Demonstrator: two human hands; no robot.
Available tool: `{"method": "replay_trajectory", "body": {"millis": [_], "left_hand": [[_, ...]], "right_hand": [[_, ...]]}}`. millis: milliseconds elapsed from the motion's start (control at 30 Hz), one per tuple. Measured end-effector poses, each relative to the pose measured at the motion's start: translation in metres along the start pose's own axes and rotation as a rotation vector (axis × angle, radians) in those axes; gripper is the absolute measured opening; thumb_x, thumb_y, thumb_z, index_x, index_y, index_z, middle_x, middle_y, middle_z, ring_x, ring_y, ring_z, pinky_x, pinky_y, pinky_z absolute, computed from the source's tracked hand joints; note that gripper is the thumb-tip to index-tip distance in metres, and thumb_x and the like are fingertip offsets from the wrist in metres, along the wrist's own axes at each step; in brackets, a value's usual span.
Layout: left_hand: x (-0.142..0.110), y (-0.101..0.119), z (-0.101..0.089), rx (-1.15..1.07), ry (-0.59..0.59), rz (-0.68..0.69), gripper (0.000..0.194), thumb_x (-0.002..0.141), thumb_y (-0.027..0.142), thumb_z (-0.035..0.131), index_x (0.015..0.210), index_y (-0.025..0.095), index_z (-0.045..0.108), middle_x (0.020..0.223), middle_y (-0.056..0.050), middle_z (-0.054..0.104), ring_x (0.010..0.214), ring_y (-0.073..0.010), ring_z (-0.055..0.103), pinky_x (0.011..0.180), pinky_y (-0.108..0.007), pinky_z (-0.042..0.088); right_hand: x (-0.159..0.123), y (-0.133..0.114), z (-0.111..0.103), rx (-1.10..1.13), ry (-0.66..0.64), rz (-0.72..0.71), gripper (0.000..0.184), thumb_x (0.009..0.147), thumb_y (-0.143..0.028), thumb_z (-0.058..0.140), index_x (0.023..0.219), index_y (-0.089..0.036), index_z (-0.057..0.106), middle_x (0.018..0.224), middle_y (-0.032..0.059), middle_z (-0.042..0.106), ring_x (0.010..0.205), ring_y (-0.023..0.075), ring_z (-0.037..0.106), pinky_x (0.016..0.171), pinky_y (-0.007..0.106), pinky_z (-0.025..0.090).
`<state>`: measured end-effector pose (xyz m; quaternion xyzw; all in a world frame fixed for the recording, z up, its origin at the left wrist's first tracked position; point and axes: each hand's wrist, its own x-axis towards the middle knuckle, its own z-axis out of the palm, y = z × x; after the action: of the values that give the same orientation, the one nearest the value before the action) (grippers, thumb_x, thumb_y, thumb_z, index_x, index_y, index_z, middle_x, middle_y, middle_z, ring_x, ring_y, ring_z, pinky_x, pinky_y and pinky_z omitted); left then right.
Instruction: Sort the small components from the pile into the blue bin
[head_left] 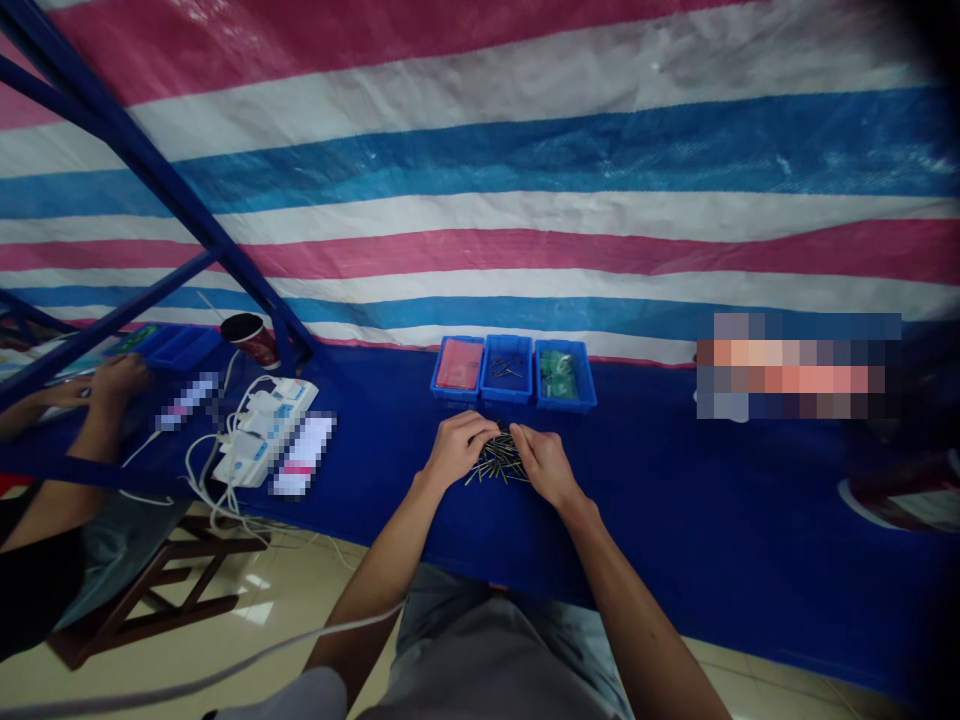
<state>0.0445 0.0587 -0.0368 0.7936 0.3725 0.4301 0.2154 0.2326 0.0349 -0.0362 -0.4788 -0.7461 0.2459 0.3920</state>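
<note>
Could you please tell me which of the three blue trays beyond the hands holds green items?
The rightmost tray; the left tray holds pink material, the middle tray dark pieces.

Location type: indoor workshop with a makeshift bench-work area. A striped plastic sheet (480, 160) forms the back wall, beside a blue frame (161, 180). The work surface is a long blue table (675, 560). Three small blue bins (507, 392) hold separate kinds of small items. A power strip (262, 440) with plugged-in cables lies on the surface. A second person (120, 380) works farther along, beside a wooden stool (165, 620) on tiled floor (285, 600).
</note>
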Motion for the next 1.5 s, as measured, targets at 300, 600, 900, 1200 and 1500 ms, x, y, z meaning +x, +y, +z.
{"method": "replay_trajectory", "body": {"millis": [300,600,900,1200,1500], "left_hand": [[-0.0003,-0.0019,-0.0003,0.002,0.011,-0.008,0.023,0.098,0.027,0.057,0.090,0.019,0.076,0.087,-0.005,0.073,0.081,-0.0157,0.067,0.080,-0.029,0.053],[0.0000,-0.0014,-0.0002,-0.004,0.013,0.000,0.026,0.099,0.030,0.055,0.091,0.018,0.076,0.086,-0.006,0.073,0.080,-0.0158,0.067,0.080,-0.030,0.054],[0.0006,-0.0003,-0.0015,-0.010,0.004,0.002,0.022,0.098,0.026,0.057,0.090,0.018,0.076,0.087,-0.006,0.073,0.080,-0.0156,0.067,0.079,-0.029,0.053],[-0.0010,-0.0035,-0.0006,-0.005,-0.005,-0.009,0.022,0.098,0.026,0.057,0.091,0.018,0.076,0.088,-0.006,0.073,0.082,-0.0159,0.067,0.081,-0.029,0.052],[-0.0006,-0.0028,-0.0012,-0.004,-0.008,-0.011,0.023,0.098,0.027,0.056,0.090,0.018,0.076,0.087,-0.006,0.073,0.081,-0.0155,0.066,0.081,-0.029,0.052]], "right_hand": [[0.0005,0.0010,0.0002,-0.001,0.006,0.004,0.050,0.106,-0.046,0.030,0.066,-0.021,0.043,0.058,-0.0023,0.048,0.051,0.0109,0.041,0.056,0.028,0.032],[0.0003,0.0012,-0.0012,0.009,0.002,0.014,0.051,0.106,-0.047,0.031,0.065,-0.020,0.044,0.058,-0.0021,0.048,0.052,0.0111,0.042,0.055,0.028,0.032],[-0.0001,0.0042,-0.0010,0.023,-0.002,0.023,0.050,0.106,-0.047,0.031,0.065,-0.021,0.041,0.057,-0.0031,0.044,0.052,0.0110,0.040,0.056,0.028,0.030],[0.0011,0.0018,-0.0026,0.029,-0.003,0.028,0.051,0.105,-0.049,0.030,0.064,-0.021,0.040,0.057,-0.0029,0.044,0.051,0.0114,0.039,0.055,0.028,0.029],[0.0008,0.0029,-0.0023,0.033,0.002,0.019,0.050,0.106,-0.047,0.032,0.064,-0.020,0.039,0.057,-0.0040,0.041,0.051,0.0097,0.038,0.055,0.027,0.029]]}}
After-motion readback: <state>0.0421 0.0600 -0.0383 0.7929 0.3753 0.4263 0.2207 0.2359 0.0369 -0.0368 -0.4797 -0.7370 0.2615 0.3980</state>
